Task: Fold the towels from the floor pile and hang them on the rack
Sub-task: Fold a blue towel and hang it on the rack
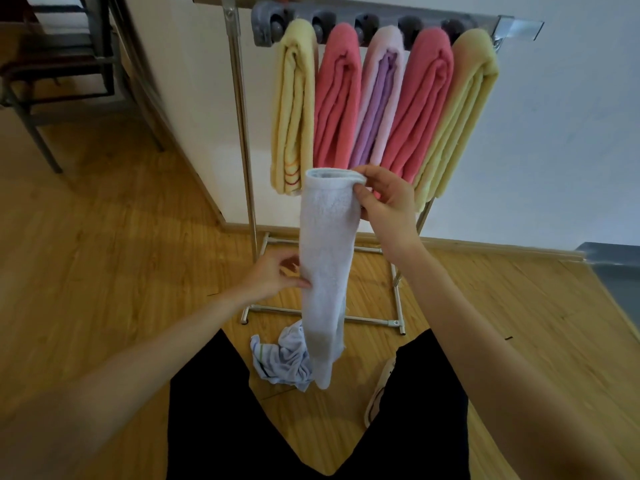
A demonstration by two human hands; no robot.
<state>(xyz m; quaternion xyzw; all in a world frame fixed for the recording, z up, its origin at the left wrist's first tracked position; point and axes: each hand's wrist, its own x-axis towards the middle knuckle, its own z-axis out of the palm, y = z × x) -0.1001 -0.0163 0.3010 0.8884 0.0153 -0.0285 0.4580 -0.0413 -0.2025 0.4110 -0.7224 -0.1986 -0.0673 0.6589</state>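
Note:
A pale blue-white towel [325, 258] hangs folded lengthwise in front of me. My right hand [386, 199] pinches its top right corner. My left hand [273, 275] pinches the towel's left edge about halfway down. On the floor between my legs lies a crumpled white towel with coloured stripes [282, 358]. The metal rack [242, 109] stands ahead with a grey holder bar [381, 19] on top. Several folded towels hang from it: yellow [294, 109], pink [337, 98], lilac [379, 98], pink [419, 102] and yellow [457, 112].
The rack's base bars [277, 308] rest on the wooden floor [104, 254] just ahead of my feet. A dark chair [52, 81] stands at the far left. A white wall [554, 133] lies behind the rack, and a grey object [616, 271] sits at the right edge.

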